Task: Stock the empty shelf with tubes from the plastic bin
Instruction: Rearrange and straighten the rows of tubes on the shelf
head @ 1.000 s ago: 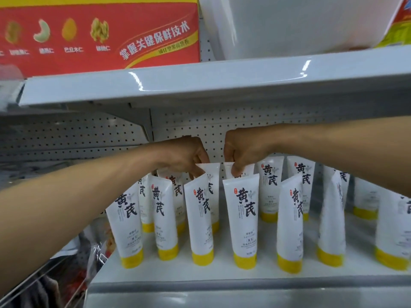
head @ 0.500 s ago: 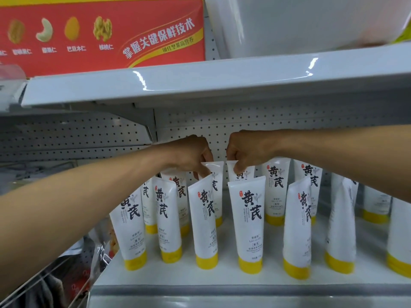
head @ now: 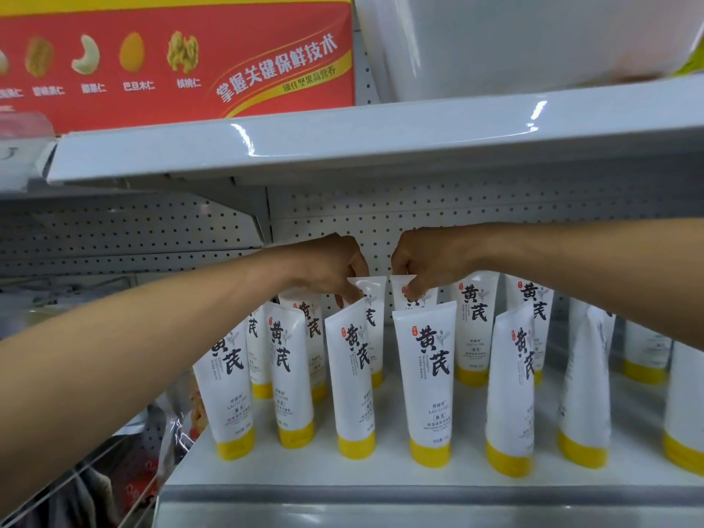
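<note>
As the left hand [head: 327,268] is reaching over the front row [head: 228,375]: its fingers are curling down and pinching the crimped top of the left rear tube [head: 372,297], and it is holding nothing else.
Left rear tube: it is standing cap-down on the shelf [head: 266,466] in the second rank, behind a slightly leaning front tube [head: 352,375]. Steer it by the crimp only, lightly, so the forearm [head: 171,329] isn't brushing the tubes below.
Gap between the pair: the two crimps are sitting just beside each other, close to level. As I read it, the job now is squaring both labels to the front and holding that gap narrow and even.
Right rear tube [head: 398,291]: its lower half is hiding behind the front centre tube [head: 426,375], so I cannot tell whether its cap is sitting flat. Worth pressing down gently before letting go.
Right hand [head: 426,257]: it is mirroring the left, fingers curled, thumb and fingertips pinching the top edge of the right rear tube.
Yellow caps [head: 508,461]: they are looking small for such tall tubes, so I'm judging a straight upward release, one hand at a time, is safest.
Shelf: it is carrying two ranks, and the tubes are standing more sparsely toward the right.
</note>
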Motion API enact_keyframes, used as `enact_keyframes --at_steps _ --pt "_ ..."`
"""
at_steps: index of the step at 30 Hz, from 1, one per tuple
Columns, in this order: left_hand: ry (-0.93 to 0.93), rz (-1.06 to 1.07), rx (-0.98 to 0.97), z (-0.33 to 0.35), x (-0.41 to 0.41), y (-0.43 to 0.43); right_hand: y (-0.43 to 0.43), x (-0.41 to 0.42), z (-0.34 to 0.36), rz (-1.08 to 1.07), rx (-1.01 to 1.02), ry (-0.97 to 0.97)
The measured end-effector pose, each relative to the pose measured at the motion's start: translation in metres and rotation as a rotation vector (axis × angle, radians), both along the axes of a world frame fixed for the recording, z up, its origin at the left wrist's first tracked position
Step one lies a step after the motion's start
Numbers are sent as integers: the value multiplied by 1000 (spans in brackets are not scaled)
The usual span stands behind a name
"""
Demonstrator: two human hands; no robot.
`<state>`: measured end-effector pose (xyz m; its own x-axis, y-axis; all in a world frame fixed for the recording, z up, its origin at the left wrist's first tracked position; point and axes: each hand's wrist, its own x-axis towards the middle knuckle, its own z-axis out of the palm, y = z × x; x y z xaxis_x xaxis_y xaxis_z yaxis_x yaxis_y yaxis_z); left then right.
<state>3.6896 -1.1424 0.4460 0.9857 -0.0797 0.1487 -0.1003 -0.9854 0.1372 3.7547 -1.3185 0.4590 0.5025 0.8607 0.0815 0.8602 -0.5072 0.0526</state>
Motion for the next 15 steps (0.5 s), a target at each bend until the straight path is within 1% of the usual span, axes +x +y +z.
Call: enact_keyframes --at_steps 15 --pt "-12 3 -11 -1 -2 0 -2 1 3 -22 -33 -2"
